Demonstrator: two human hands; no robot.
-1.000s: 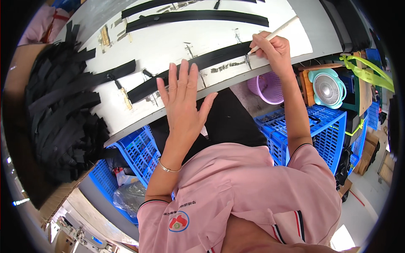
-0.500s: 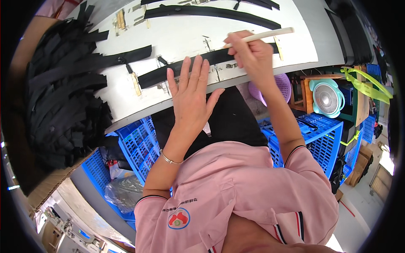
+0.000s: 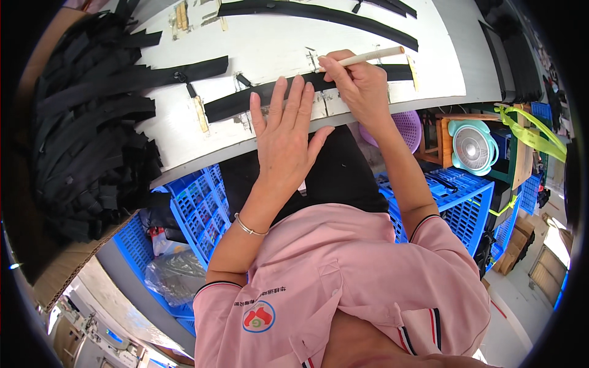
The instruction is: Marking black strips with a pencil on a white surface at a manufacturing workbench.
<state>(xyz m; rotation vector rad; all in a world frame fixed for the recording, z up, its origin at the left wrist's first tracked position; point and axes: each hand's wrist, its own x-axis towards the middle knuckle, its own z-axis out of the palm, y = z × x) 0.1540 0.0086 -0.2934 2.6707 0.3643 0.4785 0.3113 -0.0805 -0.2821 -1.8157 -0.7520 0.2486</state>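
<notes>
A long black zipper strip [image 3: 230,109] lies across the white board [image 3: 438,73], along the table's near edge. My left hand [image 3: 284,147] rests flat on its middle, fingers stretched and thumb apart. In my right hand [image 3: 362,89] is a pale pencil [image 3: 374,56], pinched between thumb and fingers. Its point, mostly hidden by the fingertips, is at the strip's far edge, right of my left fingers. Dark marks and bits of yellowish tape show on the board around the strip.
At left, a cardboard box [image 3: 70,276] holds a heap of black zipper strips [image 3: 92,135]. More strips [image 3: 325,18] lie farther back on the board. Below the table stand blue crates [image 3: 460,196], a purple basket [image 3: 405,130] and a turquoise fan [image 3: 472,147].
My right hand has moved left along the strip with the pencil, toward my left fingers. The left hand keeps its place on the strip; the whole view has shifted slightly.
</notes>
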